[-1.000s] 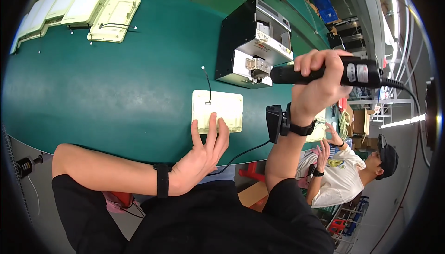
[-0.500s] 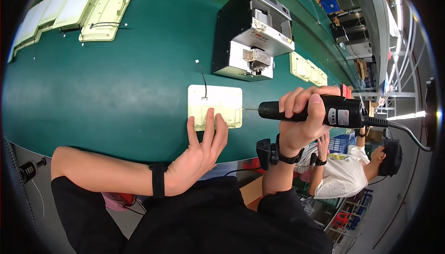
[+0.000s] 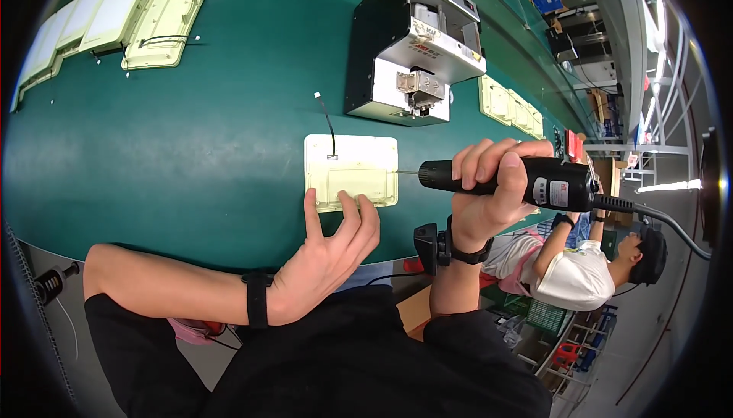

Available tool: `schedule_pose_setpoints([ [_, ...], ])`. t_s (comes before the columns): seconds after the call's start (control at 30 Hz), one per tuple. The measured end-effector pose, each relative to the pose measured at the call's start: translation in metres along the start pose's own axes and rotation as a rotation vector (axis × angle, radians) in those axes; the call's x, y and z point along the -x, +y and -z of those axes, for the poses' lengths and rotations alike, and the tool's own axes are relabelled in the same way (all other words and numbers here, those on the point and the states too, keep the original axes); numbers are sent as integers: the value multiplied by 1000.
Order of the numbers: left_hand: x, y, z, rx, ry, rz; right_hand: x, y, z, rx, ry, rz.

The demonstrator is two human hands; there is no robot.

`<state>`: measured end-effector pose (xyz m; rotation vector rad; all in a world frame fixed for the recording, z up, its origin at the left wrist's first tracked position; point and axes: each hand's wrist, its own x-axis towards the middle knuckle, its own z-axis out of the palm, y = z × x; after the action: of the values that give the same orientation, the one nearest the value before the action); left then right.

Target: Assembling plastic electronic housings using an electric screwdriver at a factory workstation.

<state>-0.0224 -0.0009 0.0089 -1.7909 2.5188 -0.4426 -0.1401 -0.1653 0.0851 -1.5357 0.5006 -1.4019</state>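
Note:
A pale yellow-green plastic panel (image 3: 355,167) lies on the green table in front of me, with a short black cable (image 3: 330,124) running out over its far edge. My left hand (image 3: 328,246) rests against it, fingers apart and bent over the panel's near side; its thumb is hidden. Wrapped round a corded black electric screwdriver (image 3: 508,181) is my right hand (image 3: 496,181). The tool is held nearly level, its thin bit (image 3: 407,173) pointing left and meeting the panel's right edge. Whether a screw is at the tip is too small to tell.
Beyond the panel stands a black and white bench machine (image 3: 412,55). Similar panels are stacked at the far left, one with a cable (image 3: 166,29) lying beside them. More panels (image 3: 511,105) lie to the machine's right. A co-worker (image 3: 569,265) is at the right.
The screwdriver has shifted slightly left and its bit has moved up on the panel's right edge. My left fingers have drawn back toward the panel's near edge. The co-worker's arms have moved.

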Motion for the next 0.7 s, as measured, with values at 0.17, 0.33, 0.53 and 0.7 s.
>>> schedule_pose_setpoints([
  [0.17,1,1,-4,28,62,29,-5,-5,-5,21,0,25],
  [0.33,2,-2,-4,78,112,1,-46,-35,-22,-84,-8,209],
  [0.53,1,-5,-4,47,67,-36,-82,-17,-40,54,21,156],
  [0.7,3,-5,-6,-12,63,-39,-56,-20,-43,-27,-18,67],
])
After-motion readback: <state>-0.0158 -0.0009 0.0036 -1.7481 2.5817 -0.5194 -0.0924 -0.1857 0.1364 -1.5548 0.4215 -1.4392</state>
